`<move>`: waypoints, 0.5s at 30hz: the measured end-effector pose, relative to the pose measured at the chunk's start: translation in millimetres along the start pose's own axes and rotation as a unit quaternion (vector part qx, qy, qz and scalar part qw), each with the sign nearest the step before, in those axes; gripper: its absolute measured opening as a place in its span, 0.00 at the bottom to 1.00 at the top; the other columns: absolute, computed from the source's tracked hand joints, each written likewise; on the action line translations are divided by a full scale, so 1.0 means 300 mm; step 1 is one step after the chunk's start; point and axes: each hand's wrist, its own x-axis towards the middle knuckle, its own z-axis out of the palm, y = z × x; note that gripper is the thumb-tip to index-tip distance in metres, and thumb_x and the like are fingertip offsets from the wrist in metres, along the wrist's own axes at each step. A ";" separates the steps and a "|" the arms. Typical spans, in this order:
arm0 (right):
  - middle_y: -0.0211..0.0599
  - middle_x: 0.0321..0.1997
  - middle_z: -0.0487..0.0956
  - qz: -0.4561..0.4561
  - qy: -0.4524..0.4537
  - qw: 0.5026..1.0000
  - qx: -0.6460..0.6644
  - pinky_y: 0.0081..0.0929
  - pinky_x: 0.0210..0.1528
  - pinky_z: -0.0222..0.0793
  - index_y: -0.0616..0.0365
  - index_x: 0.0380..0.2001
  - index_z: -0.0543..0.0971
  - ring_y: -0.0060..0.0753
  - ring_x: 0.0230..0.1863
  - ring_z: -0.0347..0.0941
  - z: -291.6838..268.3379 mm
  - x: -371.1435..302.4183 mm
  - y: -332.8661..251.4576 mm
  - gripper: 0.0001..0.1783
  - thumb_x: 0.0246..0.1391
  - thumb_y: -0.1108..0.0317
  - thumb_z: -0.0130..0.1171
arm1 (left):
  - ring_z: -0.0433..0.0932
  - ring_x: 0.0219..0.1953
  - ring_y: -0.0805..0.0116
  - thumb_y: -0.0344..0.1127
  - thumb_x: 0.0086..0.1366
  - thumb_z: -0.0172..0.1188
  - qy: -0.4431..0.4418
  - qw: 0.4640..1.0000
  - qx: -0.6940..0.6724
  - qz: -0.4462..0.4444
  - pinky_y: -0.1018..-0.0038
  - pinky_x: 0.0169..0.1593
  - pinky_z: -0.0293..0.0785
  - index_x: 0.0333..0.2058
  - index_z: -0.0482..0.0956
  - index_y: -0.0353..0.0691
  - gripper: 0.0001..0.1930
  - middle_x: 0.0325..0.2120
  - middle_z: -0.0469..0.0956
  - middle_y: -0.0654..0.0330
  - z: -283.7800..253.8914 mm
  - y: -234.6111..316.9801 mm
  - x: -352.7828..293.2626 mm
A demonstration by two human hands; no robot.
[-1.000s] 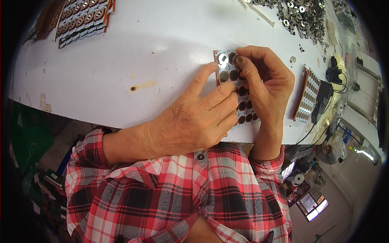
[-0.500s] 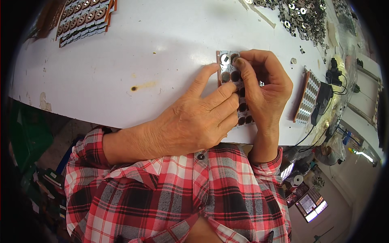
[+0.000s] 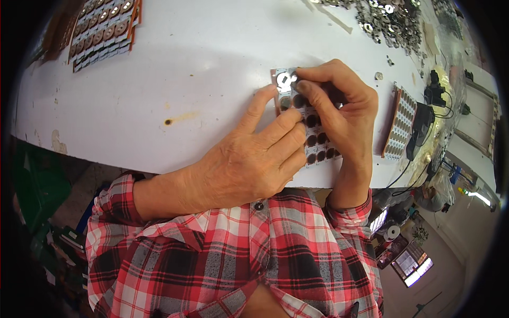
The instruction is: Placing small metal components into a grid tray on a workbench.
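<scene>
The panel [image 3: 312, 139] is laid on the counter [image 3: 132, 90], partly covered from above. Its left edge is touched by the left hand [image 3: 249, 159], whose fingers are spread, the index set beside a silver clip [image 3: 283, 80] at the upper-left corner. At the top edge, the right hand's [image 3: 344, 108] thumb and index are held close together; whether anything is pinched cannot be told. Metal parts [image 3: 389, 24] are heaped beyond, at the right.
</scene>
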 end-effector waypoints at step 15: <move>0.27 0.35 0.84 0.063 0.273 0.918 -0.279 0.19 0.32 0.69 0.60 0.48 0.87 0.17 0.31 0.74 -0.237 -0.016 0.156 0.12 0.63 0.72 0.66 | 0.78 0.58 0.55 0.40 0.40 0.74 -0.031 0.998 -0.026 -0.038 0.34 0.70 0.63 0.36 0.82 0.31 0.24 0.46 0.79 0.51 -0.031 0.001 0.010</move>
